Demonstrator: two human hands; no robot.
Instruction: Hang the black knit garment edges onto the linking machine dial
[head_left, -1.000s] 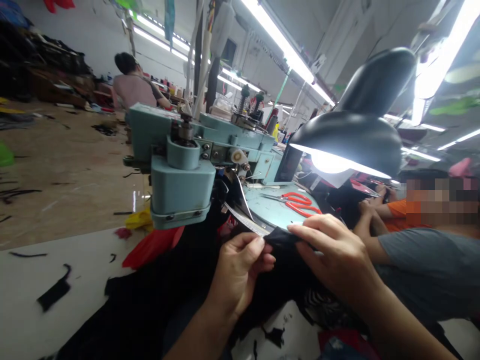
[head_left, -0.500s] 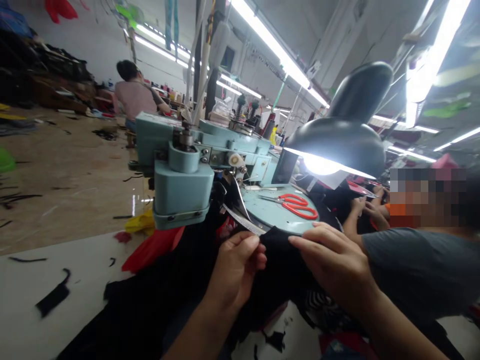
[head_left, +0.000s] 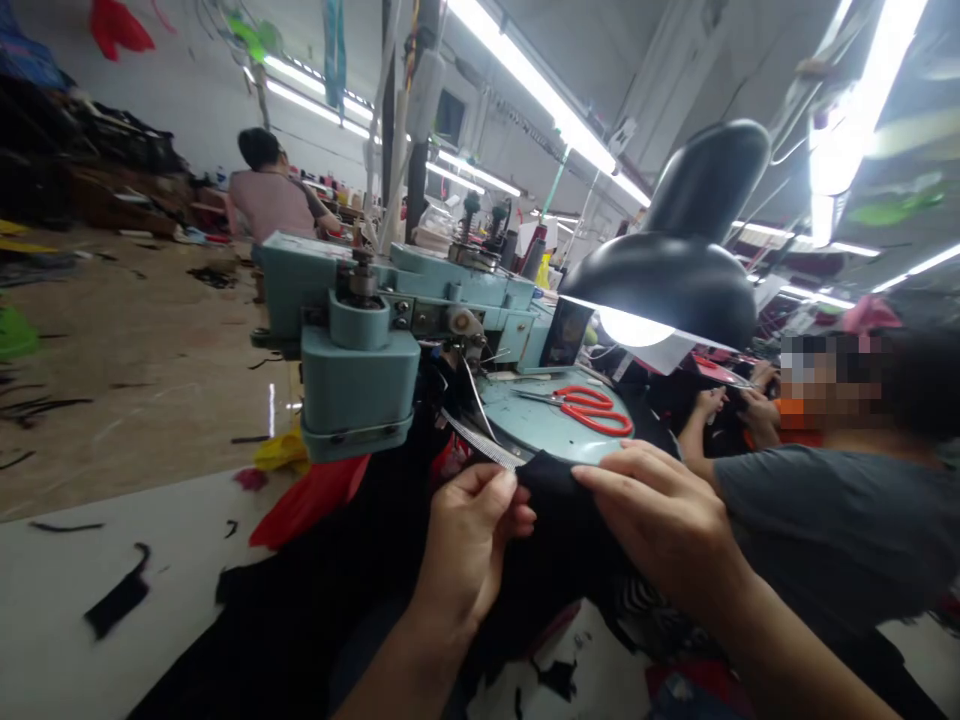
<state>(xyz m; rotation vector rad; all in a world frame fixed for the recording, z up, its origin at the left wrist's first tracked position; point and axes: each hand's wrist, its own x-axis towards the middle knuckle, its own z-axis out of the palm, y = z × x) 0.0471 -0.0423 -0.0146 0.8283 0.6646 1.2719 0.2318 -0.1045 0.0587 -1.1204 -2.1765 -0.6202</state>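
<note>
Black fabric (head_left: 553, 483) lies along the toothed edge (head_left: 480, 440) of a round pale-green machine plate (head_left: 517, 405). My left hand (head_left: 469, 535) pinches the fabric's edge between thumb and forefinger at that rim. Just to the right, my right hand (head_left: 667, 510) grips the same fabric, its fingers together and the thumb hidden beneath. Red-handled scissors (head_left: 592, 408) rest on the plate, beyond both hands. The green machine head (head_left: 360, 385) stands to the left of the plate.
A lit black lamp (head_left: 660, 285) hangs over the plate's right side. A person in a grey shirt (head_left: 832, 520) works close on the right; another person (head_left: 274, 205) sits at the back left. Red cloth (head_left: 307, 505) and black scraps (head_left: 118, 602) lie at the left.
The camera view has shifted slightly. Both hands stay at the plate's rim with the black fabric. The neighbouring person's hands have moved a little.
</note>
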